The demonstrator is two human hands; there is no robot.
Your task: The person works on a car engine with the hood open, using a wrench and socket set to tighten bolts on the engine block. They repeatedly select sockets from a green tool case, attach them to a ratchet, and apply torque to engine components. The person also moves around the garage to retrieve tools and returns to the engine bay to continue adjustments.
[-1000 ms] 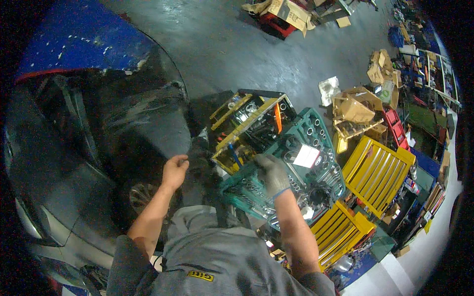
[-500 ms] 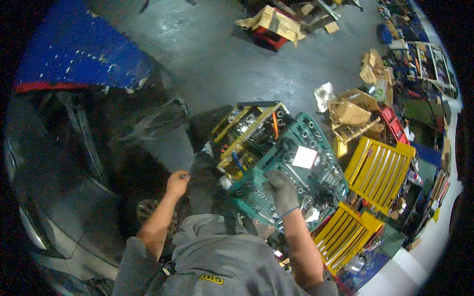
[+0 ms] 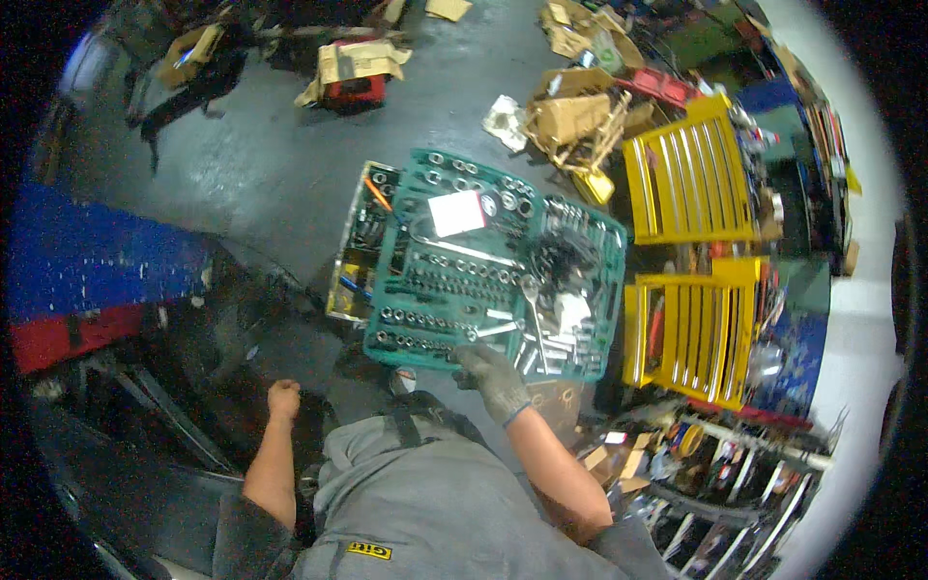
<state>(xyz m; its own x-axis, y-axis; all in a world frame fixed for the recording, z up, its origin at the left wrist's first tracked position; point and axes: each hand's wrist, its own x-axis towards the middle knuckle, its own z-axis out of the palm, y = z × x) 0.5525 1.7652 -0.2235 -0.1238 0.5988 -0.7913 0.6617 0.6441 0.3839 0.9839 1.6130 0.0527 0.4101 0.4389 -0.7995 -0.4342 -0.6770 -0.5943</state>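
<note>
A green socket-set case (image 3: 398,290) lies spread out in front of me, filled with rows of sockets and several wrenches. My right hand (image 3: 495,385), in a grey glove, is at the case's near edge beside the front row of sockets; its fingers look slightly apart, with nothing visible between them. A ratchet (image 3: 535,319) and a combination wrench (image 3: 495,331) lie just beyond it. A white card (image 3: 456,214) rests on the tools. My left hand (image 3: 283,399) is bare and closed, held away to the left of the case; whatever is inside its fingers is hidden.
A yellow-edged tool tray (image 3: 340,302) sits partly under the case's left side. Yellow tool cabinets (image 3: 688,184) stand to the right, with cardboard boxes (image 3: 570,116) beyond the case. At far left is a blue panel (image 3: 106,261) with a red edge.
My view has swung right, so the case appears more squarely ahead. My right hand has moved from over the middle of the sockets to the near edge. My left hand stays closed.
</note>
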